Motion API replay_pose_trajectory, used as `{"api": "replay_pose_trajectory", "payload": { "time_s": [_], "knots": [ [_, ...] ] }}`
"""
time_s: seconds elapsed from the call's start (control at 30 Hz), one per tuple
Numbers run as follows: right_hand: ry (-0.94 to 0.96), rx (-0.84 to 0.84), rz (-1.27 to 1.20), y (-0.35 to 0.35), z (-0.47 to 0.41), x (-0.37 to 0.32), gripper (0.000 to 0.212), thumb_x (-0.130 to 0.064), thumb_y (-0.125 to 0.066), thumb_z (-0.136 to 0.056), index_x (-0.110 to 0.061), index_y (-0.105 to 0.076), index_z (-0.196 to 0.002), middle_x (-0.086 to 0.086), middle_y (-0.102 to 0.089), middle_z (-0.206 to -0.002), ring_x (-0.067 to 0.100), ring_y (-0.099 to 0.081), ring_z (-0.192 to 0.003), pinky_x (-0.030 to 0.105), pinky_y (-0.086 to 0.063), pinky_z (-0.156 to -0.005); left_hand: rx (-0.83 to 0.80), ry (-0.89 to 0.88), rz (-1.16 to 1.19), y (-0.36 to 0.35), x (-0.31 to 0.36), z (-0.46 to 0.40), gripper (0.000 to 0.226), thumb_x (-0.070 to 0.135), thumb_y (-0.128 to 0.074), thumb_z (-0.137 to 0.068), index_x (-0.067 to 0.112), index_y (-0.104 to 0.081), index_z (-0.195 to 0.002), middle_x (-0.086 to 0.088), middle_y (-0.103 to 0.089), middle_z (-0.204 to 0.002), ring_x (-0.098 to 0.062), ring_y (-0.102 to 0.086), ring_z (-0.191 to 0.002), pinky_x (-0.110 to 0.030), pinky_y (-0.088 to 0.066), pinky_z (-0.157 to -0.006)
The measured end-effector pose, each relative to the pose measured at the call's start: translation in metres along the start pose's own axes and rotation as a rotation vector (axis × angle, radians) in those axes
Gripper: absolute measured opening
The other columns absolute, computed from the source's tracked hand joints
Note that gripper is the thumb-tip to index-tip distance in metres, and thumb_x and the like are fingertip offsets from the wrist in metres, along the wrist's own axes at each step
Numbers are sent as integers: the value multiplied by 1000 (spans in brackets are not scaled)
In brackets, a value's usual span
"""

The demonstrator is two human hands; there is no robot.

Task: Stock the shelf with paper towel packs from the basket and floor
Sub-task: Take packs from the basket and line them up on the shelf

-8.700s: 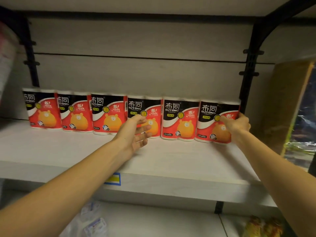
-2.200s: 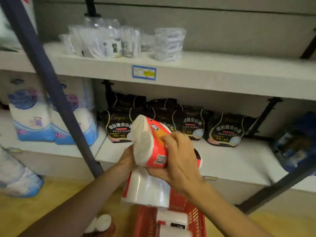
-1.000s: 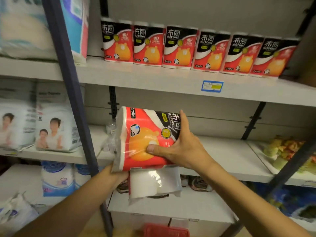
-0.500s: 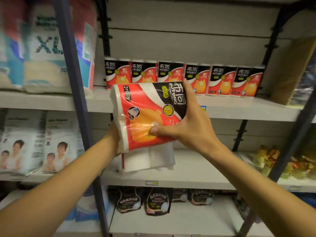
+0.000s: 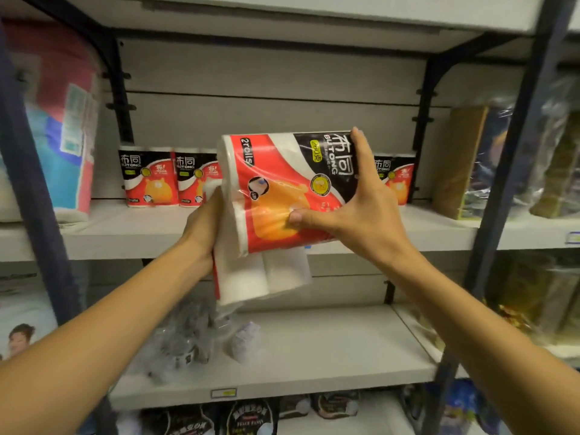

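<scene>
A red, black and white paper towel pack (image 5: 282,186) lies on its side in the air in front of the shelf (image 5: 131,233). My right hand (image 5: 354,215) grips it from the right, thumb across its front. A second pack (image 5: 260,277), mostly white, hangs below and behind it, held from the left by my left hand (image 5: 204,227). A row of matching packs (image 5: 147,177) stands upright at the back of the shelf; the held packs hide the middle of the row, and one pack (image 5: 397,180) shows at the right end.
A dark upright post (image 5: 34,183) stands at the left and another (image 5: 508,183) at the right. Large wrapped bundles (image 5: 62,120) fill the shelf's left end, a brown box (image 5: 458,161) its right end. Clear plastic packs (image 5: 191,340) lie on the shelf below.
Both hands have lifted the two packs higher, up to the level of the shelf with the row. The view has tilted up and moved closer to that shelf.
</scene>
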State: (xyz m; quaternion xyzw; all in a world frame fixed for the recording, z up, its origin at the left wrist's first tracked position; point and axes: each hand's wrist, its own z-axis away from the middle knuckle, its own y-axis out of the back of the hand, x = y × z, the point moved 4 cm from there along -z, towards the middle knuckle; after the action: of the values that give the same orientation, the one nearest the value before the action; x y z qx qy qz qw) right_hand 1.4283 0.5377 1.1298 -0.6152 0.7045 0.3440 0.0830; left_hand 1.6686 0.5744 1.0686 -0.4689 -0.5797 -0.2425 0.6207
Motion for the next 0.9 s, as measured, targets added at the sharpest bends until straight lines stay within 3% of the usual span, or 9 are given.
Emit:
{"api": "replay_pose_trajectory", "payload": {
  "time_s": [0.17, 0.3, 0.4, 0.53, 0.67, 0.8, 0.9],
  "knots": [
    [100, 124, 222, 49, -39, 38, 137, -82, -70, -43, -36, -2, -153, 4, -51, -134, 21, -54, -117, 45, -50, -91, 56, -34, -34, -42, 0, -22, 74, 58, -78, -53, 21, -67, -116, -13, -72, -106, -34, -69, -94, -50, -54, -85],
    [207, 195, 500, 95, -77, 77, 126, -54, -85, -58, -32, -6, -154, 13, -47, -132, 31, -54, -112, 42, -46, -75, 124, -47, -17, -71, -1, -43, 61, 55, -72, -62, 18, -67, -111, -12, -73, -99, -32, -71, -85, -39, -56, -68],
    [314, 168, 785, 119, -112, 114, 116, -44, -87, -64, -32, -13, -152, 21, -44, -128, 41, -53, -103, 43, -43, -67, 118, -52, 17, -87, -6, -62, 48, 53, -65, -74, 20, -67, -108, -9, -73, -94, -26, -70, -77, -33, -54, -62],
    [440, -18, 1123, 127, -154, 179, 121, -42, -91, -56, -34, -16, -150, 29, -40, -131, 48, -47, -104, 56, -45, -80, 94, -38, 30, -106, -11, -76, 30, 51, -55, -84, 24, -65, -91, -1, -72, -70, -18, -66, -63, -28, -49, -59],
    [543, -172, 1235, 116, -175, 241, 120, -26, -92, -56, -36, -18, -150, 29, -41, -135, 49, -46, -111, 59, -40, -90, 136, -37, 54, -119, -15, -90, 30, 52, -54, -85, 25, -64, -89, 0, -71, -71, -20, -64, -70, -30, -48, -63],
    [448, -356, 1314, 95, -197, 289, 139, -44, -94, -45, -41, -1, -149, 22, -38, -140, 43, -44, -117, 54, -39, -94, 164, -51, 72, -126, -15, -105, 30, 53, -52, -86, 25, -63, -85, 1, -70, -64, -19, -63, -68, -29, -48, -62],
    [398, -428, 1360, 82, -212, 317, 144, -50, -90, -50, -47, 17, -146, 17, -32, -145, 38, -39, -124, 52, -38, -99, 184, -64, 80, -130, -13, -113, 30, 53, -53, -85, 25, -64, -86, 0, -71, -65, -20, -64, -68, -29, -48, -62]
  ]
}}
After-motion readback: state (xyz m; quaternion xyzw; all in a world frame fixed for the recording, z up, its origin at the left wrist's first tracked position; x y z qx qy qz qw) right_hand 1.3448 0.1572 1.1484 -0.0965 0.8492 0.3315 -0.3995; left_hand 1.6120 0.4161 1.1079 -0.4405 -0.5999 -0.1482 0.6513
